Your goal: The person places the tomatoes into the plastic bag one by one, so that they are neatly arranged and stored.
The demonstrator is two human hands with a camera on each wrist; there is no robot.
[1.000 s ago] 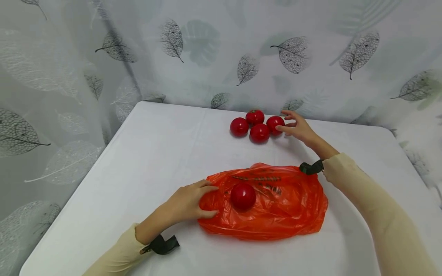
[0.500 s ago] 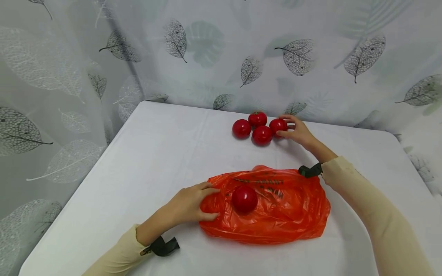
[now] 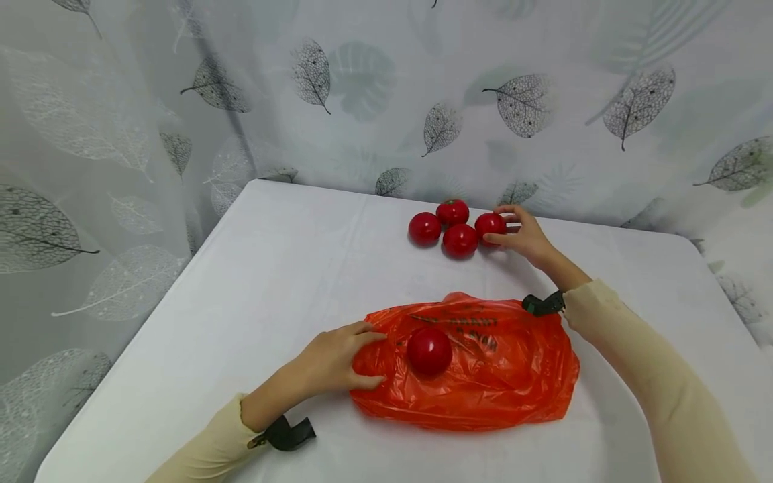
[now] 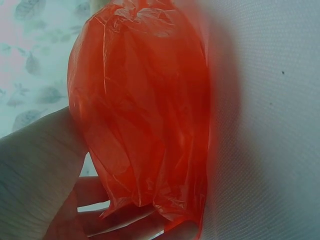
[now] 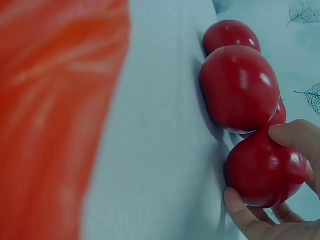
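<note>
1 second ago the right hand (image 3: 527, 238) was only reaching in at the far side of the table (image 3: 272, 282), its fingers spread wide beside the rightmost tomato (image 3: 488, 226); now thumb and fingers lie on opposite sides of that fruit, pinching it, as the right wrist view shows. For the work in hand, the reach looks finished and the grip made, though no lift shows: the tomato sits at the right of the group, beside the front tomato (image 3: 460, 241), whether touching I cannot tell. With the left tomato (image 3: 425, 229) and the green-topped back tomato (image 3: 453, 212), they make 4, arranged much as before. Nearer the person, a 5th, the lone tomato (image 3: 429, 351), has kept its place against the orange-red plastic bag (image 3: 507, 376); I cannot tell whether it lies inside or on top. Hardly altered either, the left hand (image 3: 332, 355) touches the bag's left end, thumb and fingers spread apart; whether they pinch the film I cannot tell.
</note>
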